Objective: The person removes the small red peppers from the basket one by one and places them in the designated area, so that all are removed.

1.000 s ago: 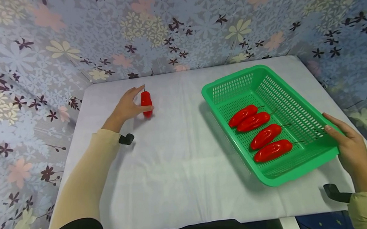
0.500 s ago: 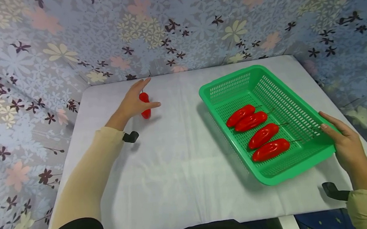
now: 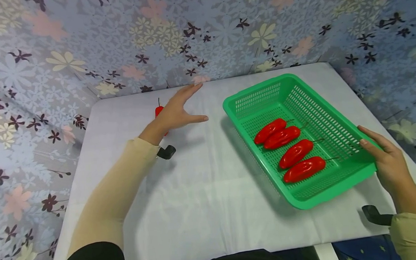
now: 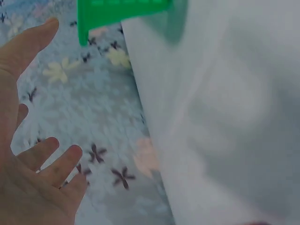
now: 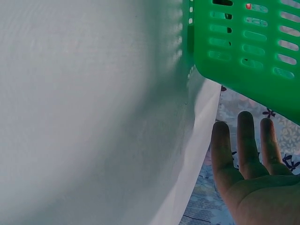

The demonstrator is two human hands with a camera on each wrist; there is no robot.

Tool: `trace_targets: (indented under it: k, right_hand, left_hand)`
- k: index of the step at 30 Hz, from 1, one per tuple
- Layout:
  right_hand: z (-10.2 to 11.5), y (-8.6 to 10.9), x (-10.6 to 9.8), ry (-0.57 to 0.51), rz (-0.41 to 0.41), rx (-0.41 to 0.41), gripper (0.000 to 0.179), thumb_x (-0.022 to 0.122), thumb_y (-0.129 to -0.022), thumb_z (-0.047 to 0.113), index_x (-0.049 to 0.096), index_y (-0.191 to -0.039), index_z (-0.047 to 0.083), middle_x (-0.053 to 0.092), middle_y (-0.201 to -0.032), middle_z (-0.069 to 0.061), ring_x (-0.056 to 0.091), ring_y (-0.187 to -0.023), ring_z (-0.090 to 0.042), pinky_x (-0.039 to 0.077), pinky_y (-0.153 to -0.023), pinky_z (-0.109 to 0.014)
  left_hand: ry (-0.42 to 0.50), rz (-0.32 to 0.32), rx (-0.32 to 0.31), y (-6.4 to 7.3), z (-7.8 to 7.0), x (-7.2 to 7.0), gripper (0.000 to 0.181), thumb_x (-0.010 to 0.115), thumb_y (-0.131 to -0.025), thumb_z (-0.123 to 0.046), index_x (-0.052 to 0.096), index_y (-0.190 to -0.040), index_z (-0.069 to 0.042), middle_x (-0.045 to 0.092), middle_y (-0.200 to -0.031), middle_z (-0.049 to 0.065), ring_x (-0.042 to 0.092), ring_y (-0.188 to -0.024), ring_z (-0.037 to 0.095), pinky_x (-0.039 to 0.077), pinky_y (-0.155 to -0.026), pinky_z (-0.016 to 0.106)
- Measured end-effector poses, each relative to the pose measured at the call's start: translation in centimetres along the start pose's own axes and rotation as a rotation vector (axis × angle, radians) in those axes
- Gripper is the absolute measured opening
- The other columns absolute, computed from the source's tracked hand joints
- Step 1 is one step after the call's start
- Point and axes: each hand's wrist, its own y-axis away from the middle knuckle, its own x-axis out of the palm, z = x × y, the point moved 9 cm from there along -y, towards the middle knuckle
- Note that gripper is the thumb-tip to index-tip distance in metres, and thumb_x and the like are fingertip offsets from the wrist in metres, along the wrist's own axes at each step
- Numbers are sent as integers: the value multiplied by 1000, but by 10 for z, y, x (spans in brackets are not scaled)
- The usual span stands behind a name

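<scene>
In the head view my left hand (image 3: 176, 112) is above the left part of the white table, thumb and fingers spread apart with nothing between them. Behind it lies a red chili pepper (image 3: 158, 110) with a thin stem, mostly hidden by the hand. My right hand (image 3: 393, 167) holds the near right corner of a green slotted basket (image 3: 341, 187), thumb over the rim. Several glossy red peppers (image 3: 295, 153) lie side by side on the basket's floor. Below the basket (image 5: 243, 86), the right wrist view shows three fingers (image 5: 248, 145) of that hand extended.
A white cloth (image 3: 198, 209) covers the table. Flowered fabric (image 3: 210, 35) rises behind its back edge and along the sides. A black wrist mount (image 3: 166, 152) sticks out beside the left cuff, another black mount (image 3: 376, 215) beside the right.
My left hand has moved away from the lone red pepper, rightward toward the basket, its fingers spreading wider. The pepper stays on the table. The right hand keeps its place on the basket.
</scene>
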Motion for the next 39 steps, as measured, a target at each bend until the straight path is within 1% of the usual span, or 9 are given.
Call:
trace_targets:
  k: [7, 12, 17, 20, 24, 27, 31, 36, 39]
  right_hand:
    - [-2, 0, -2, -8, -12, 27, 46, 57, -94, 16, 49, -139, 21, 48, -132, 12, 62, -80, 7, 51, -58, -12]
    - [-1, 1, -2, -17, -14, 32, 47, 58, -94, 16, 49, -140, 20, 51, -126, 14, 64, -75, 5, 51, -55, -14]
    - [-1, 3, -4, -44, -12, 24, 46, 58, -94, 15, 50, -139, 19, 51, -127, 12, 64, -76, 5, 51, -56, -14]
    - [0, 3, -4, -18, -14, 14, 46, 58, -94, 16, 50, -139, 19, 49, -132, 11, 63, -79, 6, 51, -58, -12]
    - [1, 2, -4, 86, -21, 10, 46, 57, -95, 20, 48, -140, 20, 46, -138, 13, 59, -86, 10, 48, -64, -8]
    - [1, 1, -4, 146, -26, 12, 46, 56, -95, 21, 48, -140, 21, 45, -139, 15, 57, -88, 11, 47, -65, -6]
    - [2, 2, -4, 130, -31, 18, 46, 57, -95, 21, 49, -140, 21, 47, -136, 14, 59, -85, 10, 48, -63, -8]
    - [-1, 1, -6, 90, -32, 19, 47, 58, -94, 21, 48, -140, 19, 47, -137, 12, 59, -87, 9, 49, -64, -9]
    - [-10, -4, -12, 103, -38, 8, 47, 58, -94, 21, 48, -140, 19, 47, -139, 11, 59, -89, 7, 49, -66, -9]
  left_hand:
    - [13, 34, 74, -16, -35, 17, 95, 76, -69, -57, 21, -146, -47, 21, -156, -11, 17, -145, 10, 25, -115, 48]
    - [44, 71, 179, -27, -65, 33, 95, 78, -70, -52, 22, -146, -46, 22, -156, -10, 19, -144, 8, 28, -114, 46]
    - [60, 149, 252, -39, -95, 54, 95, 77, -69, -56, 20, -145, -49, 18, -156, -16, 16, -145, 5, 27, -115, 43]
    - [61, 209, 281, -45, -111, 67, 97, 75, -69, -59, 19, -147, -47, 15, -157, -12, 14, -145, 6, 26, -116, 43]
    - [58, 289, 307, -52, -122, 85, 98, 74, -69, -60, 20, -148, -42, 14, -159, -7, 12, -146, 6, 26, -116, 42]
    - [43, 334, 324, -56, -127, 98, 99, 74, -68, -61, 20, -149, -42, 14, -158, -8, 11, -145, 4, 26, -116, 40]
    - [7, 390, 340, -61, -132, 115, 100, 72, -67, -65, 18, -148, -45, 12, -158, -13, 10, -145, 3, 28, -115, 37]
    - [-24, 469, 347, -69, -137, 135, 99, 77, -71, -53, 15, -148, -46, 10, -158, -11, 8, -146, 7, 26, -116, 37]
    - [-15, 506, 348, -74, -140, 143, 100, 79, -72, -45, 15, -148, -45, 12, -158, -10, 17, -145, 11, 29, -115, 37]
